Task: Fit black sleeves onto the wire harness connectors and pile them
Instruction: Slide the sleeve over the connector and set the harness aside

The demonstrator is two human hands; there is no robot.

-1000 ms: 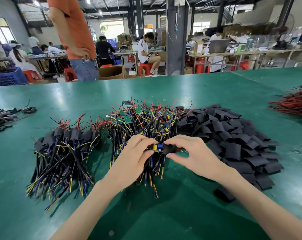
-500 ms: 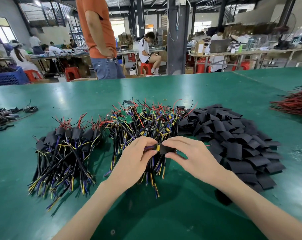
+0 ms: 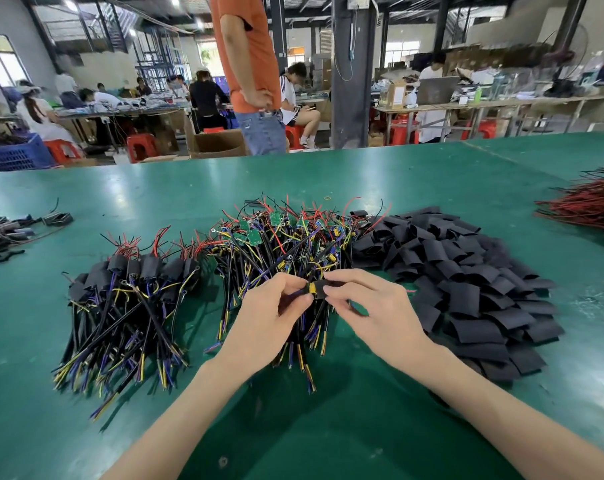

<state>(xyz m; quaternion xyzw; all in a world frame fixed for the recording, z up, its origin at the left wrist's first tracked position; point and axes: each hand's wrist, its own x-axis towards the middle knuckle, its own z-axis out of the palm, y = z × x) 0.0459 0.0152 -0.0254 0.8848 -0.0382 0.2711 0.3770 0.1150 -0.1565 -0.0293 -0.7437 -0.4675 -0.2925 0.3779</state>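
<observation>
- left hand [image 3: 269, 317] pinches harness wires [image 3: 295, 295]; right hand [image 3: 376, 313] pinches black sleeve [image 3: 325, 289], partly over connector [image 3: 311, 288] (yellow edge showing)
- unsleeved pile [image 3: 286, 244] just behind hands; sleeved pile [image 3: 127, 289] left; loose sleeves [image 3: 467, 282] right
- red wire bundle [image 3: 588, 206] far right on bench [image 3: 397, 174]

Premises: an open-plan electronics assembly workshop of factory scale. The green table [image 3: 397, 174] carries bulk stock, with harnesses [image 3: 286, 244] heaped at 12 o'clock, sleeves [image 3: 467, 282] at 2 o'clock and red wires [image 3: 584, 202] at 3 o'clock. Beyond the table, from 10 to 2 o'clock, seated workers [image 3: 295, 98] occupy cluttered benches [image 3: 484, 105] with red stools [image 3: 141, 145], a blue crate [image 3: 16, 155] and cardboard boxes [image 3: 217, 143] on the floor, around a steel column [image 3: 352, 71] under exposed roof framing [image 3: 415, 5].
</observation>
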